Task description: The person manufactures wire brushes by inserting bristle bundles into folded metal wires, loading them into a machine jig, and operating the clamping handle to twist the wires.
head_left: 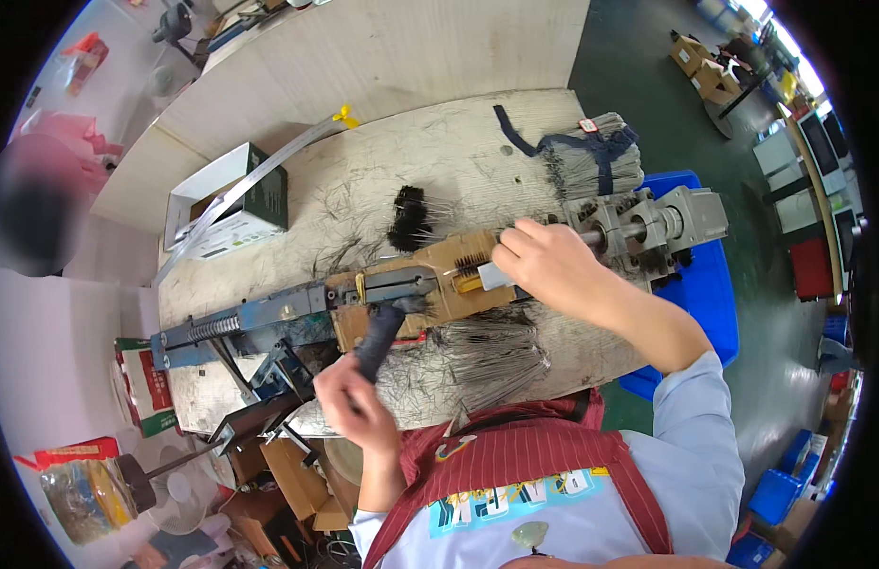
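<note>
My left hand [356,403] is closed round the dark handle of a brush [379,339]. The brush's bristle end rests at the near edge of a blue-grey metal jig [302,302] on the bench. My right hand [544,258] is pinched at the chuck end of a metal spindle machine [638,230]; what its fingers hold is hidden. A pale grey block [496,276] shows just beside these fingers. Between the hands lies brown cardboard [449,254] with a short row of dark bristles [472,264]. Black twisted-wire brushes [408,223] are heaped behind it.
A bundle of thin wires [496,356] lies near my apron. Another wire bundle [577,166], tied with dark cloth, sits far right. A white-green box [229,213] with a long metal strip [278,159] stands far left. A blue bin [714,294] adjoins the bench's right edge.
</note>
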The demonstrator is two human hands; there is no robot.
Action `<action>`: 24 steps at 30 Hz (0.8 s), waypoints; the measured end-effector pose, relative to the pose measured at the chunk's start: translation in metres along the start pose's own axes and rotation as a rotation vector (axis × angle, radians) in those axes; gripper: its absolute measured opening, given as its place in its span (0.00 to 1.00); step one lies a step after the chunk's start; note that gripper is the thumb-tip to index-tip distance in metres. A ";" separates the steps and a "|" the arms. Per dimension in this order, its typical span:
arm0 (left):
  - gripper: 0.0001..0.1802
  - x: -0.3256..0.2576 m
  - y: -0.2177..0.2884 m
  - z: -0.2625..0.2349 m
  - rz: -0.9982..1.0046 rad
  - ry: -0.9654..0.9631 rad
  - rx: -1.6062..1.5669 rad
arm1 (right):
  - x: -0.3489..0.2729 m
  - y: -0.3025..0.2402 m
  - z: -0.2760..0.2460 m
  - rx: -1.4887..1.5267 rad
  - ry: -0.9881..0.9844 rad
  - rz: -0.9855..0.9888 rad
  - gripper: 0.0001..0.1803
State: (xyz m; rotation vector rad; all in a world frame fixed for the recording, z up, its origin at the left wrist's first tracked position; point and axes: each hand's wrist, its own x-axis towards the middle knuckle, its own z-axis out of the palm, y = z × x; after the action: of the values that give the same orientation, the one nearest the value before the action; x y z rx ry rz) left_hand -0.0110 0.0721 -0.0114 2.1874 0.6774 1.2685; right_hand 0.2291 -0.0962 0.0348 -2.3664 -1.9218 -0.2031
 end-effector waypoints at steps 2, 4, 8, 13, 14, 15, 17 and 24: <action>0.07 -0.023 -0.016 -0.006 -0.704 -0.069 -0.466 | 0.016 0.011 0.006 0.065 0.027 0.005 0.04; 0.11 -0.040 -0.028 0.001 -0.806 -0.062 -0.636 | 0.036 0.024 0.019 0.095 -0.015 0.076 0.02; 0.15 -0.046 -0.027 0.016 -0.982 -0.193 -0.712 | 0.084 0.025 0.061 0.101 -0.070 0.082 0.04; 0.20 -0.067 -0.042 0.014 -0.999 -0.460 -0.754 | 0.069 -0.001 0.038 0.203 0.087 0.117 0.02; 0.20 -0.070 -0.043 0.013 -1.016 -0.466 -0.753 | 0.052 -0.007 0.027 0.310 0.204 0.108 0.03; 0.20 -0.073 -0.044 0.014 -1.001 -0.529 -0.755 | 0.032 -0.015 0.013 0.399 0.172 0.137 0.04; 0.21 -0.076 -0.037 0.012 -1.017 -0.648 -0.729 | -0.016 -0.022 0.005 0.539 0.065 0.197 0.06; 0.22 -0.090 -0.036 0.027 -0.971 -0.818 -0.681 | -0.116 -0.038 0.073 0.569 -0.527 0.491 0.13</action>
State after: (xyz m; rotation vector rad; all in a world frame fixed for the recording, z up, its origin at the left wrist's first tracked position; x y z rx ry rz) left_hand -0.0323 0.0362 -0.1026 1.2901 0.6643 0.0272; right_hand 0.1721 -0.1896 -0.0560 -2.4952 -1.2044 0.9424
